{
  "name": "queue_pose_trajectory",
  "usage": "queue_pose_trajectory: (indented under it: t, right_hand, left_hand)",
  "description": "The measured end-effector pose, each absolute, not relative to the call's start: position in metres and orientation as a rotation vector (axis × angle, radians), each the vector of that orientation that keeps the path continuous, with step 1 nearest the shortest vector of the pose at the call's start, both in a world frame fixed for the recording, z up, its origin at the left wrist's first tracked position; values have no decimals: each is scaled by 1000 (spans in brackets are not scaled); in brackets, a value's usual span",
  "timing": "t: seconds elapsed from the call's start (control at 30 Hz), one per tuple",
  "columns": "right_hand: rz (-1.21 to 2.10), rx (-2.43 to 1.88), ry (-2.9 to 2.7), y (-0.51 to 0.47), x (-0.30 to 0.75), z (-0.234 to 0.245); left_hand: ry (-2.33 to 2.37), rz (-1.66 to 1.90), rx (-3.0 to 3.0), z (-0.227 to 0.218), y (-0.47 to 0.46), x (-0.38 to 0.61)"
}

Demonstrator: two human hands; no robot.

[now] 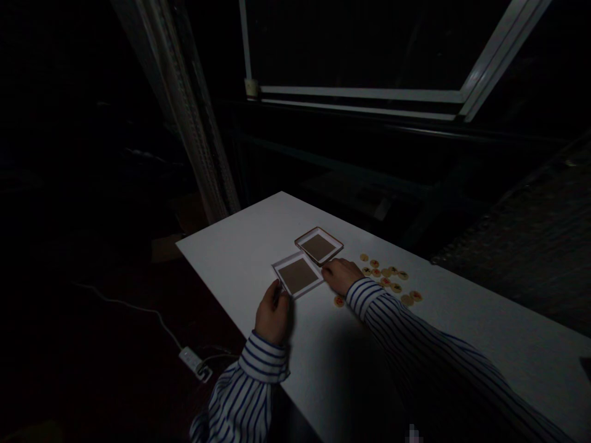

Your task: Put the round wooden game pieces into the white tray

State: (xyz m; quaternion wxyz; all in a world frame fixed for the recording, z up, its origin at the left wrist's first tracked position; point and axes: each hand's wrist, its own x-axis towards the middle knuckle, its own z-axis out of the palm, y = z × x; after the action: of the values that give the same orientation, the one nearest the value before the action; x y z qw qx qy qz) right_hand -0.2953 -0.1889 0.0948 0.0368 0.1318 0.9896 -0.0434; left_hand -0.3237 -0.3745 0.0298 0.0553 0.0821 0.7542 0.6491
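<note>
On the white table (484, 332) lie two shallow square trays with brown insides. The nearer one has a white rim (298, 275); the farther one has a reddish-brown rim (319, 245). My left hand (273, 314) grips the near-left corner of the white-rimmed tray, fingers curled round its edge. My right hand (341, 274) rests with bent fingers at that tray's right corner, close to the other tray. Several round tan game pieces (390, 278) with dark and red marks lie scattered just right of my right hand.
The table's left edge drops to a dark floor where a white power strip (196, 363) and its cable lie. A metal rack upright (194, 123) stands behind the table's far corner. A white window frame (364, 95) runs across the back.
</note>
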Motion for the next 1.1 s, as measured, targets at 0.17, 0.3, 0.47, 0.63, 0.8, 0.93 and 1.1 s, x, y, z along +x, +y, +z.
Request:
queue_pose_trajectory:
  t: [0.17, 0.3, 0.47, 0.63, 0.8, 0.93, 1.1]
  right_hand:
    - [-122, 426, 3003, -192, -299, 94]
    - [-115, 438, 2983, -194, -300, 93]
    - [-119, 448, 2981, -193, -302, 88]
    - [-120, 483, 2981, -192, -304, 84]
    - [-119, 487, 2984, -194, -304, 87]
    - [-128, 465, 2999, -197, -302, 91]
    - [-152, 446, 3023, -198, -300, 94]
  left_hand:
    - [2252, 2003, 312, 30, -373, -325]
    - [2250, 2014, 335, 31, -373, -326]
    - [2221, 2000, 351, 33, -373, -328]
    - [2219, 2000, 375, 31, -374, -330]
    - [2193, 2031, 379, 30, -375, -330]
    - [2175, 2068, 329, 32, -375, -330]
    - [2140, 2115, 242, 33, -375, -330]
